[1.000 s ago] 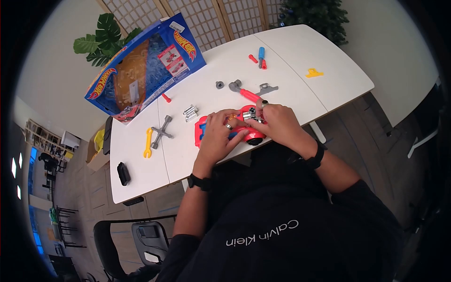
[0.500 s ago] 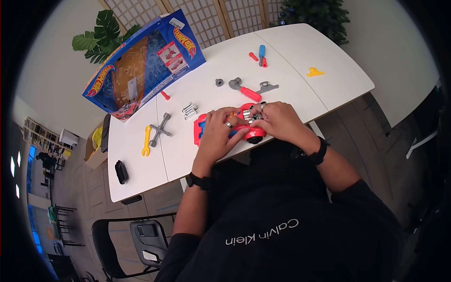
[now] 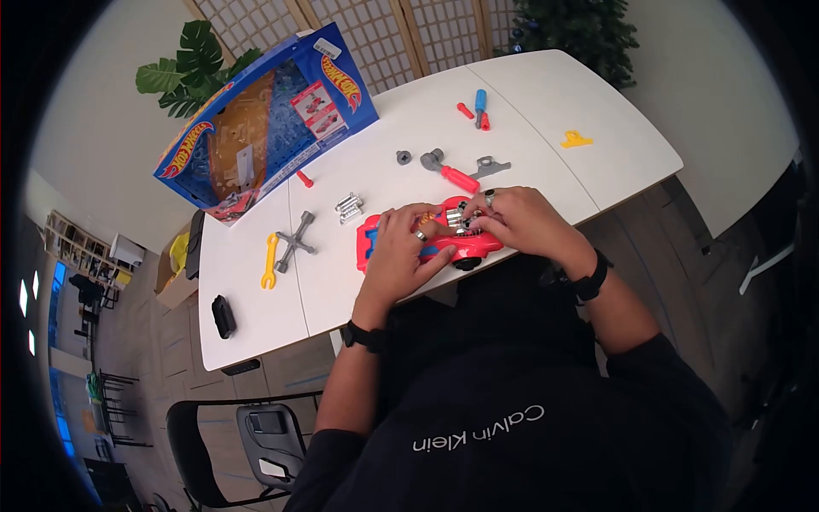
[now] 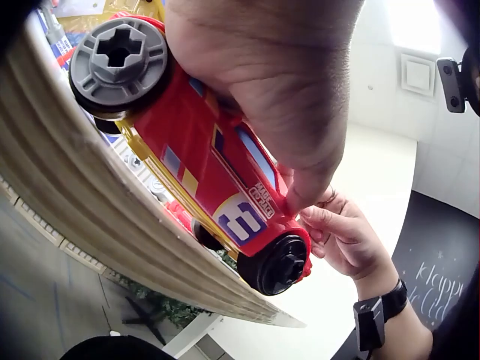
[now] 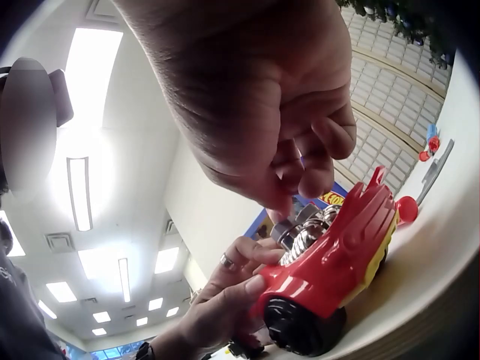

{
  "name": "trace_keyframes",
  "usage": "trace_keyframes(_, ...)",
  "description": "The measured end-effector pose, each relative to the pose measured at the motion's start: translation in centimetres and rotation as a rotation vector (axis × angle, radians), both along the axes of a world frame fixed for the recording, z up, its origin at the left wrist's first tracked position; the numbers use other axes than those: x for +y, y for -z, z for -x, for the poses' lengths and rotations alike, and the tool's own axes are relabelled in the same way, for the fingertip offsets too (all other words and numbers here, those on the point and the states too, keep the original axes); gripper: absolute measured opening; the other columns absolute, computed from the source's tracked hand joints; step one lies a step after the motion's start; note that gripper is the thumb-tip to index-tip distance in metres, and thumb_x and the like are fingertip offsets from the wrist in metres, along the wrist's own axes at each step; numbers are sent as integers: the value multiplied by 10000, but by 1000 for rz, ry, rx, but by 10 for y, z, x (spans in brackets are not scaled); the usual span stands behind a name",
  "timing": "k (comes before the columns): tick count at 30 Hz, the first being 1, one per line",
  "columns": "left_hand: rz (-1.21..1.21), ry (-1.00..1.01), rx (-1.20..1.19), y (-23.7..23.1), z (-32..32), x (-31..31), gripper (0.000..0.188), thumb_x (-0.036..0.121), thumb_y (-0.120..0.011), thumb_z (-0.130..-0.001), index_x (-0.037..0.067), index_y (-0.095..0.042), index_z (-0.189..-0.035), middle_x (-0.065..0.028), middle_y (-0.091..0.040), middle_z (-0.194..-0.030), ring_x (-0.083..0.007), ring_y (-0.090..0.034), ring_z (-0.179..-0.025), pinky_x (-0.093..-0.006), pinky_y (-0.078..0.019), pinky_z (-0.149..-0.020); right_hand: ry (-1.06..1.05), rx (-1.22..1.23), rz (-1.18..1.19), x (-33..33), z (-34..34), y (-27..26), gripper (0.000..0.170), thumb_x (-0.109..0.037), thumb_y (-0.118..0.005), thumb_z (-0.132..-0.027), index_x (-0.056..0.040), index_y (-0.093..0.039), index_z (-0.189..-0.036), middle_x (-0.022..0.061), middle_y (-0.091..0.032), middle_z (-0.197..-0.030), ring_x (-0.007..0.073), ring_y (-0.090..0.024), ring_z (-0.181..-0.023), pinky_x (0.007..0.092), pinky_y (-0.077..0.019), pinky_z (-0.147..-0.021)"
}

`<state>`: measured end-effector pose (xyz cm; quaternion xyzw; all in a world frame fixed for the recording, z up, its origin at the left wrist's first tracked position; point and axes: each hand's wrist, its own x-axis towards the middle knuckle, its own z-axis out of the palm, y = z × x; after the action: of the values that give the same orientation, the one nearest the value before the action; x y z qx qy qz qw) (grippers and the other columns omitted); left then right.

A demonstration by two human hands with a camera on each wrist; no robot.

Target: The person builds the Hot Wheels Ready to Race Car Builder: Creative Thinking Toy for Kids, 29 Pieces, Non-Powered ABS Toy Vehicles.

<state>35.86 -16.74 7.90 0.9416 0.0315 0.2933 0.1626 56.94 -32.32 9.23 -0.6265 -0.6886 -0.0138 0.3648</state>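
A red toy car (image 3: 367,247) with a number 3 sticker (image 4: 240,217) stands at the near edge of the table. My left hand (image 3: 401,252) grips it over the body, thumb along the near side. A chrome engine piece (image 5: 306,238) sits in its front part. Above this engine is my right hand (image 3: 525,220), fingers curled, with thumb and fingertips at a dark grey screw (image 5: 285,232) on top; the fingers partly hide it. The left wrist view shows the car's grey wheel nut (image 4: 120,56) and a black wheel (image 4: 276,266).
Beyond the car lie a red-handled hammer (image 3: 456,177), a grey saw-like piece (image 3: 492,166), another grey screw (image 3: 403,157) and a chrome part (image 3: 349,207). Leftward are a cross wrench (image 3: 296,242), yellow wrench (image 3: 270,260) and Hot Wheels box (image 3: 264,128). A blue screwdriver (image 3: 481,102) lies farther back.
My right hand has shifted slightly to the right and its fingers have turned at the engine. The car's front end shows more from under the hand. My left hand keeps its grip.
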Motion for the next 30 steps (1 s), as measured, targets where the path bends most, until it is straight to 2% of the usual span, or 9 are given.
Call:
trace_keyframes(5,-2,-12,8,0,0,-1,251,337,-786,-925,122,-758,-1051,-89,-646,-1337,-300,-577,-1261,-501,-386,-1081,172,-69,132,-9,16,-20,201,-249,-754,-949,-128,-759,-1110,132,-699,-795,339,-692,-761,429,-539,-721)
trace_keyframes(8,-36,-4,37,1,0,2,307,305,-808,-901,100,-760,-1124,-103,-627,-1378,-338,-558,-1253,-468,-417,-1079,71,-90,207,-6,9,-10,167,-227,-751,-937,-103,-726,-1047,118,-740,-937,312,-729,-887,447,-560,-762)
trace_keyframes(12,-41,3,25,3,1,3,310,313,-808,-903,102,-763,-1126,-104,-626,-1380,-337,-557,-1254,-468,-416,-1081,64,-49,139,0,16,-4,180,-195,-757,-923,-105,-743,-1078,114,-744,-985,310,-730,-921,438,-570,-784)
trace_keyframes(17,-45,-12,32,4,0,3,319,325,-807,-907,102,-765,-1131,-100,-625,-1381,-339,-556,-1255,-471,-416,-1082,225,5,98,-2,30,2,208,-181,-782,-905,-82,-730,-1080,134,-748,-1002,353,-732,-904,451,-569,-778)
trace_keyframes(19,-24,-11,-7,3,1,1,280,359,-789,-925,109,-744,-1041,-86,-647,-1338,-297,-583,-1257,-503,-391,-1072,262,34,113,0,36,2,217,-186,-789,-900,-69,-724,-1071,140,-746,-995,353,-734,-908,454,-570,-783)
trace_keyframes(24,-16,-5,-10,2,0,0,284,360,-787,-925,110,-741,-1051,-82,-645,-1343,-299,-580,-1262,-510,-391,-1076,351,98,169,-1,49,-1,236,-187,-769,-922,-36,-723,-1097,160,-745,-1038,374,-735,-943,470,-581,-807)
trace_keyframes(27,-22,-7,1,3,1,2,295,362,-784,-927,111,-737,-1075,-84,-640,-1350,-305,-577,-1269,-522,-386,-1089,274,110,142,-2,37,-2,182,-137,-755,-920,-27,-705,-1056,155,-718,-981,362,-719,-885,448,-564,-794)
trace_keyframes(29,-14,-20,23,5,0,2,311,367,-779,-930,112,-732,-1104,-94,-629,-1362,-317,-567,-1288,-559,-368,-1116,-5,50,79,1,20,1,200,-134,-736,-937,-47,-729,-1117,145,-700,-1132,372,-725,-953,467,-581,-818)
trace_keyframes(30,-13,-19,24,6,0,2,311,367,-779,-930,112,-732,-1104,-94,-629,-1362,-317,-567,-1288,-559,-368,-1116,-4,50,81,0,17,5,200,-134,-736,-937,-47,-729,-1117,145,-700,-1132,372,-725,-953,467,-581,-818)
